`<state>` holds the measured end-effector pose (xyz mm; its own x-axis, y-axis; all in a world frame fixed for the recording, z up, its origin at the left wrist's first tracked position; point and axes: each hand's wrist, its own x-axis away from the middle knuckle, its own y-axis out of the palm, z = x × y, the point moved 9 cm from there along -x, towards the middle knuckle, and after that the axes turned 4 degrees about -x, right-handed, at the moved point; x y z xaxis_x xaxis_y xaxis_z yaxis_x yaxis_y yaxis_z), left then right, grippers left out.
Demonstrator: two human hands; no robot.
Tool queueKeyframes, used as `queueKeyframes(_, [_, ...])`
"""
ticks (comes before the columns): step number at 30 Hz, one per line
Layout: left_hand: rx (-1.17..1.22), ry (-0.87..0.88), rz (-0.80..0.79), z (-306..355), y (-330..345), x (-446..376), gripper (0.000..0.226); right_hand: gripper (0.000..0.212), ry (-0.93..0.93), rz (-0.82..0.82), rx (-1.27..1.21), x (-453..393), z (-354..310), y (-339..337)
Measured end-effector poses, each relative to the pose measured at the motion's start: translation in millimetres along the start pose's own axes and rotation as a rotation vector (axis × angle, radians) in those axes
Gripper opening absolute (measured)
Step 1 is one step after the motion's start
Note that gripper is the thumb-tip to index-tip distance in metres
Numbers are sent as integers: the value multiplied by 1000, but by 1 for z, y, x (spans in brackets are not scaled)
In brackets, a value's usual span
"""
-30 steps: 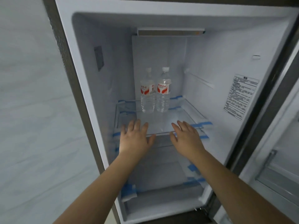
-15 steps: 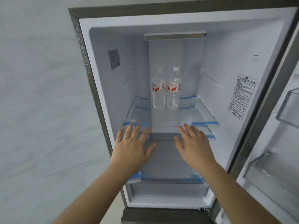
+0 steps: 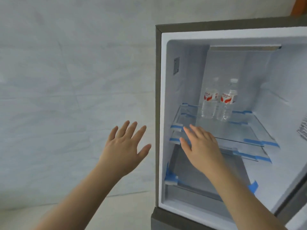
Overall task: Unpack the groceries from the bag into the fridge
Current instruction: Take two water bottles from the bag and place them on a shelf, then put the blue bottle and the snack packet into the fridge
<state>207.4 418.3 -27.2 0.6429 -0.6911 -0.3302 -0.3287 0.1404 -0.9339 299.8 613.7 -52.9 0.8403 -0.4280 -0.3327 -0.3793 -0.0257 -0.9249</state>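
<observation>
Pale wall (image 3: 66, 80) left of open fridge (image 3: 163, 113); two water bottles (image 3: 217, 103) upright on glass shelf (image 3: 240, 130); left hand (image 3: 123, 149), right hand (image 3: 201, 148) flat-fingered, empty.

Glass shelf (image 3: 245, 130) in fridge; two water bottles (image 3: 217, 100) upright at back

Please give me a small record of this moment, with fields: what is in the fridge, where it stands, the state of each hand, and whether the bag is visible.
fridge: open, lit inside
contents: two water bottles, upright, side by side, red-and-white labels
place: back of the upper glass shelf
shelf edges: strips of blue tape
left hand: empty, fingers spread, in front of the wall beside the fridge
right hand: empty, fingers straight, in front of the glass shelves
bag: not in view
</observation>
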Motion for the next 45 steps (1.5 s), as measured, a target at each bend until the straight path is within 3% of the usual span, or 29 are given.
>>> queueKeyframes(9, [-121,-156,-30,-110,-12,64,83,60,-137,-91,-12,-3,-134,21])
queueKeyframes(14, [-170,-190,32,-166,-29,102,67,60,-221,-120,1,0,-208,33])
queueKeyframes(20, [-136,-352,-70,-245,-23,148,87,64,-313,-90,-2,4,-296,41])
queueKeyframes(26, [-136,-430,22,-294,-48,200,73,82,-441,-64,-17,14,-387,53])
queueKeyframes(34, [-175,-582,-22,-356,-58,257,74,84,-603,-127,-95,30,-488,80])
queueKeyframes(45, [-262,-876,-126,-417,-45,288,69,84,-866,-184,-235,18,-580,104])
